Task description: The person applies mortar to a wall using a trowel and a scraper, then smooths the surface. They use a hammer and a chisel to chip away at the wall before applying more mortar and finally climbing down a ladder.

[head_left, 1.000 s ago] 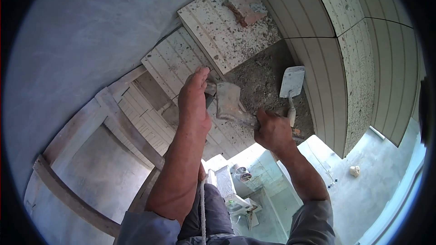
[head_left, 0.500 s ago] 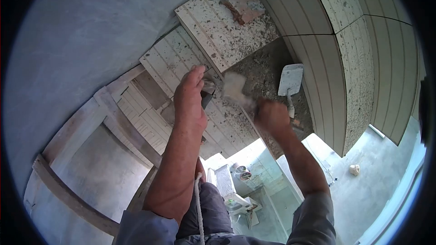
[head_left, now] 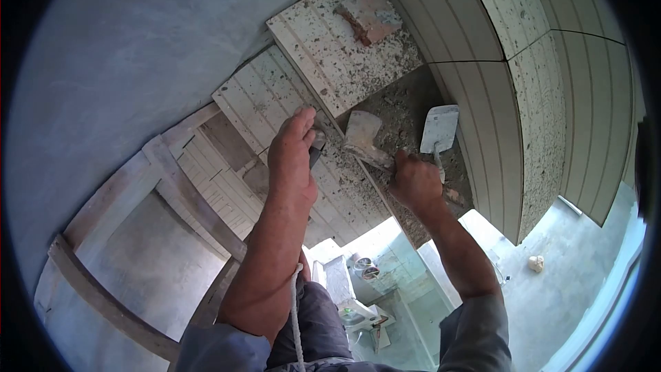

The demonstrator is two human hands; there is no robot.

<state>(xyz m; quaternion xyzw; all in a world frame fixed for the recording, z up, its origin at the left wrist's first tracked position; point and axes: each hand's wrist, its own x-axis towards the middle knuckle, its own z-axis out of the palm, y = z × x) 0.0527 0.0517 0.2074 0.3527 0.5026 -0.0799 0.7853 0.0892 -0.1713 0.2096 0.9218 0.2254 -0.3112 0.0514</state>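
In my right hand (head_left: 416, 180) is the handle of a mortar-crusted hammer with a broad, hatchet-like head (head_left: 363, 126). The head is over the edge between a grooved tile step (head_left: 358, 182) and the bare patch of dark mortar (head_left: 399, 110). My left hand (head_left: 292, 141) is at that step, to the left of the hammer. Its fingers are partly curled beside a grey and dark piece (head_left: 317, 143), mostly hidden by the hand, whose kind I cannot make out. A trowel (head_left: 439, 128) lies on the mortar, blade away from me, beside the upright grooved tiles.
A broken brick piece (head_left: 375, 21) rests on the debris-strewn upper tiled step (head_left: 317, 38). Grooved tiles (head_left: 475, 110) stand along the right. A wooden frame (head_left: 189, 186) is at left, against the grey wall (head_left: 144, 41). Far below are the floor (head_left: 537, 310) and containers (head_left: 365, 266).
The hammer was blurred in motion and now shows sharply, its head nearly in the same place. My right hand has shifted slightly; my left hand stays almost where it was.
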